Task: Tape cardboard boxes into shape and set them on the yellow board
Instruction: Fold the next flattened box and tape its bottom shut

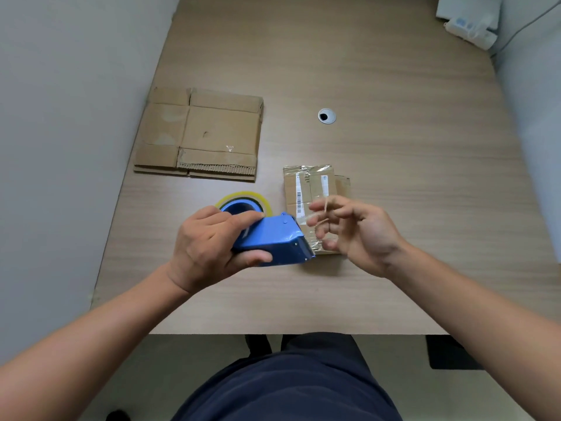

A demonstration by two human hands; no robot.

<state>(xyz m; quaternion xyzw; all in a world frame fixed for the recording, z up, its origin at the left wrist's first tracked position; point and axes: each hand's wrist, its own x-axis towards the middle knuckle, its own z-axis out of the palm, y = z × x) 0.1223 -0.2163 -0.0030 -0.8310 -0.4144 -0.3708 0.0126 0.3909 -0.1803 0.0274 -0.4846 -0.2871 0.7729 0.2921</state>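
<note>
My left hand [209,247] grips a blue tape dispenser [273,241] with a yellowish tape roll [246,198] at its back end. Its cutter end points right, toward my right hand [355,229]. That hand hovers just right of the cutter with fingers spread, and a strip of clear tape seems to run between its fingertips and the cutter. Under both sits a small cardboard box [312,192] with a barcode label and shiny tape on top. A stack of flattened cardboard boxes [203,135] lies at the table's left. No yellow board is in view.
The wooden table [394,147] has a round cable hole [327,116] near its middle. A white power strip and cables [470,25] sit at the far right corner. Grey walls close in on the left and right. My dark trousers show below the table's near edge.
</note>
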